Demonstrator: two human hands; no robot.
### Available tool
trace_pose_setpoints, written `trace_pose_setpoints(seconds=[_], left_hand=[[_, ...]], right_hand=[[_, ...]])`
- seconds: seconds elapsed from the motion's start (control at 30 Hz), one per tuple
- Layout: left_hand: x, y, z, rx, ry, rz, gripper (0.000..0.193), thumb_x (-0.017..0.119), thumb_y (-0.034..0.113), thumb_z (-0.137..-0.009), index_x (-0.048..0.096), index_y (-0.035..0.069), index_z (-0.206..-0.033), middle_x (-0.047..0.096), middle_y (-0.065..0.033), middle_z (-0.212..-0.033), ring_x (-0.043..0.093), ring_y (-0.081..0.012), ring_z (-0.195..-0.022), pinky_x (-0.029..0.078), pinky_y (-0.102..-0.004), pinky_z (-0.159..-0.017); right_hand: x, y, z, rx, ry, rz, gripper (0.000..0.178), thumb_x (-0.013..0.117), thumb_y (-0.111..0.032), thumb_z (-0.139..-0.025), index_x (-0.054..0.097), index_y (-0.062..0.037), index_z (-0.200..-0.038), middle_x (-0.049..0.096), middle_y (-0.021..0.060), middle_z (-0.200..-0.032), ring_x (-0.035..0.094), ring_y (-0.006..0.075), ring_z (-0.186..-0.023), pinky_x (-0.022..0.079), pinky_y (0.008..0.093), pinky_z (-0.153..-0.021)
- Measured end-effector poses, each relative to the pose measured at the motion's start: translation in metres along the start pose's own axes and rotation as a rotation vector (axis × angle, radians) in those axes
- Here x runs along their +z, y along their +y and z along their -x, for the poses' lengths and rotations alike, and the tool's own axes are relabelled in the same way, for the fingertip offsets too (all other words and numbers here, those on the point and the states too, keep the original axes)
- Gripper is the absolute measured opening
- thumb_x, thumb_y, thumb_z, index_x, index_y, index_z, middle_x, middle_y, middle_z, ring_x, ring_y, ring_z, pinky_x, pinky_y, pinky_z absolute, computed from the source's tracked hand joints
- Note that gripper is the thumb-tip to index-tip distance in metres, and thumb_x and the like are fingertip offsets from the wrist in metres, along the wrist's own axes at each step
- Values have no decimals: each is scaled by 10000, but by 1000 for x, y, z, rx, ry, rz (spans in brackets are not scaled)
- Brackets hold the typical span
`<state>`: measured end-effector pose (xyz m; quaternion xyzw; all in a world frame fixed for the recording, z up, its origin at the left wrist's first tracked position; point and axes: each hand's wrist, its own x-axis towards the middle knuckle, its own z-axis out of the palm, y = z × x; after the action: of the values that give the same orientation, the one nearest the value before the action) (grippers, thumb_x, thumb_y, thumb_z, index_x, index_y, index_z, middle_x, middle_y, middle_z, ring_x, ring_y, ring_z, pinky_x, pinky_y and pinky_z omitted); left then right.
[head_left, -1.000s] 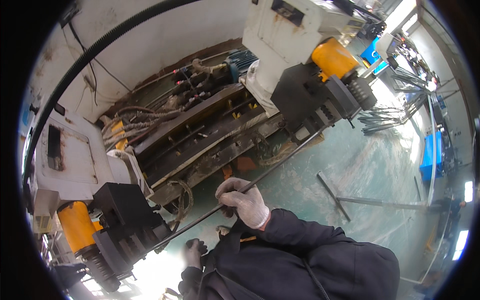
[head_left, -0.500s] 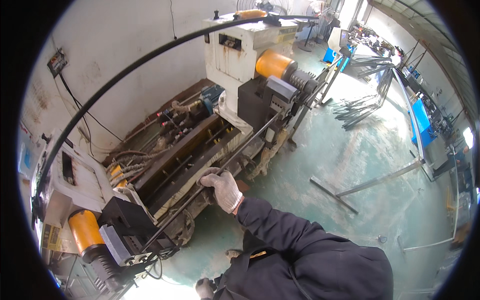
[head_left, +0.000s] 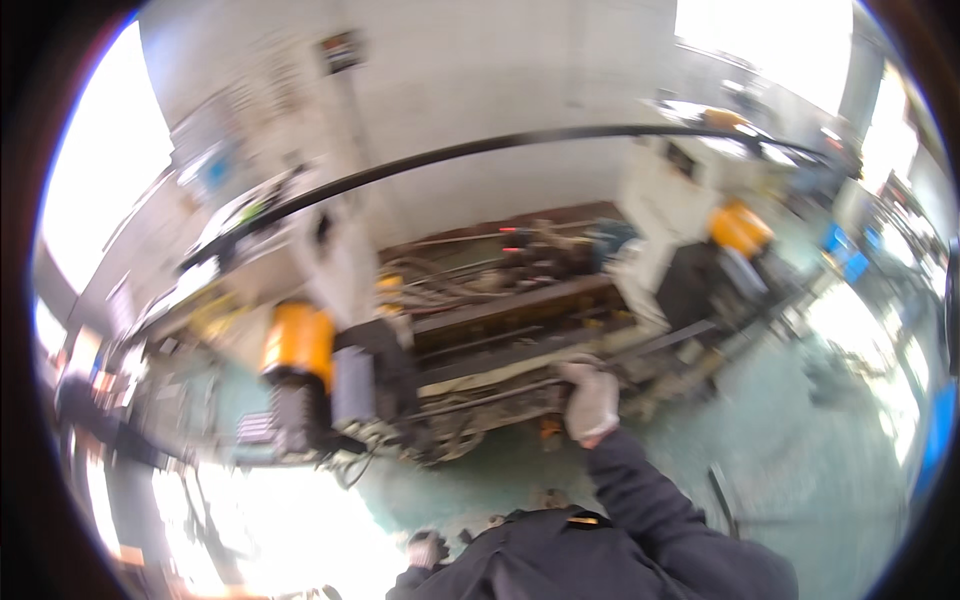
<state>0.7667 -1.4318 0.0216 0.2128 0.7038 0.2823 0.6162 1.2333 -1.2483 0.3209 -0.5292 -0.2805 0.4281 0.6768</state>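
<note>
My right hand (head_left: 592, 405), in a pale knit glove, is closed round a long thin metal rod (head_left: 490, 397). The rod runs along the front of a two-headed machine, between a left head with an orange cylinder (head_left: 298, 342) and a right head with another orange cylinder (head_left: 740, 230). Behind the rod lies the machine's long bed (head_left: 520, 335). Low down, close to my dark jacket, hangs my gloved left hand (head_left: 427, 548), away from the machine. Its fingers are too blurred to read.
A black corrugated conduit (head_left: 480, 150) arches over the machine from head to head. Hoses and fittings (head_left: 540, 250) lie behind the bed, near the pale wall (head_left: 500, 90). A dark bar (head_left: 722, 500) rests on the green floor at right. Blue objects (head_left: 848, 255) stand farther off.
The view has swung left, levelling the machine across the picture and bringing the bright window on the left into sight. My right hand stays on the rod; my left hand remains low.
</note>
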Motion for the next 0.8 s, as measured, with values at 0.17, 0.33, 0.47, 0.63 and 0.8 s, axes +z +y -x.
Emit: trace_pose_setpoints(seconds=[0.17, 0.33, 0.47, 0.63, 0.8], left_hand=[[10, 58, 45, 147, 159, 158, 428, 709, 205, -1073, 657, -105, -1362, 785, -233, -1113, 796, -351, -888, 683, -473, -787], [-32, 126, 60, 263, 348, 398, 366, 694, 188, -1078, 667, -72, -1336, 780, -223, -1107, 782, -358, -853, 677, -494, -773], [-82, 190, 89, 462, 551, 573, 362, 657, 212, -1104, 653, -61, -1343, 770, -197, -1106, 771, -317, -848, 684, -459, -783], [-134, 313, 169, 829, 825, 658, 285, 727, 256, -1132, 687, -10, -1228, 764, -109, -1036, 725, -200, -814, 635, -345, -740], [-184, 416, 232, 1283, 874, 478, 252, 721, 294, -1173, 740, 42, -1179, 779, -45, -1033, 721, -153, -886, 574, -310, -843]], right_hand=[[-2, 2, -5, 113, -22, -378, 94, 657, -46, -984, 739, -6, -958, 754, 95, -880, 678, 219, -584, 558, 370, -551], [0, 11, -9, 69, 26, -300, 111, 657, -79, -989, 749, -22, -963, 724, 68, -885, 656, 202, -608, 551, 360, -564], [-3, 16, -9, 71, 75, -274, 124, 673, -104, -995, 772, -32, -974, 697, 34, -853, 632, 164, -632, 536, 326, -600], [-7, 20, -14, 61, 14, -236, 151, 665, -129, -1008, 781, -32, -993, 693, 24, -870, 624, 154, -661, 512, 318, -612], [-10, 28, -20, 30, 55, -160, 170, 650, -131, -1030, 783, -29, -1003, 697, 14, -887, 639, 139, -742, 525, 324, -669]])
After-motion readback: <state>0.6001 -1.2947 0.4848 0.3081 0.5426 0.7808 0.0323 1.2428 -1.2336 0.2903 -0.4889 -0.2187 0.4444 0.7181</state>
